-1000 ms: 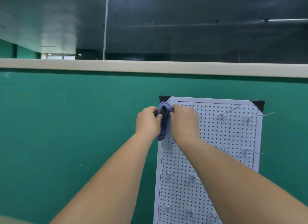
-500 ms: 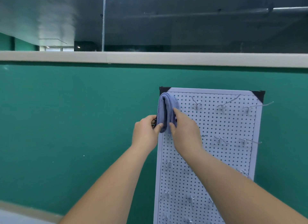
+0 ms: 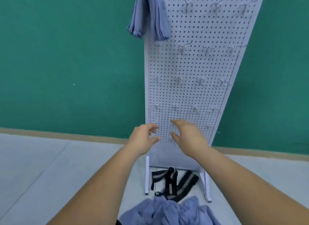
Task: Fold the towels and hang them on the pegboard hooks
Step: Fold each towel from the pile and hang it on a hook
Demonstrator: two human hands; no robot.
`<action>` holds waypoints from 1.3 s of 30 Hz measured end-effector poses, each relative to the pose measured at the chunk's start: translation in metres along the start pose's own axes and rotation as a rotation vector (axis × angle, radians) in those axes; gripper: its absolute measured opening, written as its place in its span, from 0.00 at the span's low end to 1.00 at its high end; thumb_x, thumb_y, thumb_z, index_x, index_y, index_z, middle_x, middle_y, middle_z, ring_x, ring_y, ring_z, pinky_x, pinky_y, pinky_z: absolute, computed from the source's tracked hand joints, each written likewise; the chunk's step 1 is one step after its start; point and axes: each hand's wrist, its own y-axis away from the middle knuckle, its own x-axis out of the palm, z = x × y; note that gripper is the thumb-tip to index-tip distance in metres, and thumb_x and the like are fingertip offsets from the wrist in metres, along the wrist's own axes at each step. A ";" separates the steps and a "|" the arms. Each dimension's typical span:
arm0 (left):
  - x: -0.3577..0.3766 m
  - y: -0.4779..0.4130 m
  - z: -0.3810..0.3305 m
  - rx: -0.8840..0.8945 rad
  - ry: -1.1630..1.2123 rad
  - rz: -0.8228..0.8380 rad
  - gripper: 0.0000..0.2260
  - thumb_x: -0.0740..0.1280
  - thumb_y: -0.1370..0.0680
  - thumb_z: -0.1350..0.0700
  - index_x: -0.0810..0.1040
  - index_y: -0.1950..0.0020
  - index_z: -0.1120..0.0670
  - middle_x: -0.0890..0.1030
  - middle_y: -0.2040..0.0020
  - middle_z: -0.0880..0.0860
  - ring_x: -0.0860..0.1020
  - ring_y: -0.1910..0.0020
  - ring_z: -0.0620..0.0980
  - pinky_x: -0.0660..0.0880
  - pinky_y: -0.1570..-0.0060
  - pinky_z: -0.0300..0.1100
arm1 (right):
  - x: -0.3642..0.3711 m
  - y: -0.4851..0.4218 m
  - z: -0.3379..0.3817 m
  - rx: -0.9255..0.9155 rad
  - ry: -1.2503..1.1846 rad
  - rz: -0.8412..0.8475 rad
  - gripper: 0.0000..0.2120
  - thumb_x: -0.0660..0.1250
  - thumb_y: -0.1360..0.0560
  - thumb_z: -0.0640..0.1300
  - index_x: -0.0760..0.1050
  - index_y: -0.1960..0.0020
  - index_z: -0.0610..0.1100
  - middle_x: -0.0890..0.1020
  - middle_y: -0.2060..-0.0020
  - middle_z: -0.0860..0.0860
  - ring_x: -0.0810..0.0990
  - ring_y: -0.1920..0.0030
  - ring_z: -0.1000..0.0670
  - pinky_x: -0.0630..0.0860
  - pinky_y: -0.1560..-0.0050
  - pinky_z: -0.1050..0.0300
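A folded blue towel [image 3: 149,17] hangs from a hook at the top left of the white pegboard [image 3: 192,65]. Rows of small metal hooks [image 3: 181,49] stick out of the board. A heap of loose blue towels [image 3: 168,211] lies on the floor at the bottom edge of the view. My left hand [image 3: 143,139] and my right hand [image 3: 187,134] hover side by side in front of the board's lower part, fingers loosely curled, holding nothing.
A black and grey striped strap [image 3: 173,183] lies on the floor between the pegboard's white feet [image 3: 147,179]. A green wall [image 3: 66,57] stands behind the board. Pale floor tiles [image 3: 33,166] stretch to the left.
Both hands have let go of the folded towel, which now hangs on the top left hook. They dropped to the board's lower part, and the view tilted down to the floor.
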 end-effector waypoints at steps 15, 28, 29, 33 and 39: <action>0.181 0.070 0.105 -0.173 -0.311 0.664 0.23 0.75 0.24 0.53 0.78 0.30 0.42 0.80 0.39 0.49 0.81 0.43 0.54 0.80 0.41 0.50 | 0.189 0.114 -0.123 0.157 0.109 0.903 0.20 0.68 0.22 0.49 0.77 0.30 0.55 0.80 0.36 0.50 0.77 0.37 0.44 0.78 0.38 0.48; 0.242 0.092 0.142 -0.042 -0.445 0.584 0.06 0.70 0.19 0.51 0.83 0.43 0.48 0.78 0.42 0.51 0.78 0.44 0.53 0.78 0.45 0.50 | 0.244 0.145 -0.121 0.119 -0.091 0.904 0.19 0.75 0.27 0.58 0.74 0.45 0.49 0.80 0.52 0.52 0.78 0.50 0.47 0.79 0.45 0.46; 0.240 0.091 0.142 -0.040 -0.368 0.533 0.04 0.71 0.19 0.51 0.84 0.46 0.48 0.77 0.44 0.50 0.77 0.46 0.51 0.77 0.45 0.51 | 0.243 0.144 -0.120 0.120 -0.096 0.888 0.21 0.74 0.27 0.60 0.74 0.44 0.48 0.77 0.54 0.53 0.77 0.51 0.47 0.78 0.46 0.47; 0.219 0.072 0.123 -0.090 0.017 0.304 0.04 0.71 0.22 0.55 0.82 0.53 0.45 0.84 0.54 0.43 0.81 0.53 0.43 0.80 0.47 0.45 | 0.231 0.136 -0.116 0.150 -0.113 0.730 0.13 0.71 0.23 0.52 0.69 0.54 0.47 0.76 0.63 0.51 0.72 0.62 0.49 0.67 0.63 0.55; 0.165 0.035 0.083 -0.122 0.212 0.122 0.06 0.73 0.23 0.59 0.83 0.52 0.48 0.84 0.57 0.47 0.79 0.61 0.41 0.78 0.56 0.38 | 0.189 0.108 -0.114 0.364 -0.430 0.388 0.08 0.65 0.21 0.40 0.71 0.59 0.46 0.75 0.67 0.48 0.72 0.63 0.46 0.68 0.61 0.53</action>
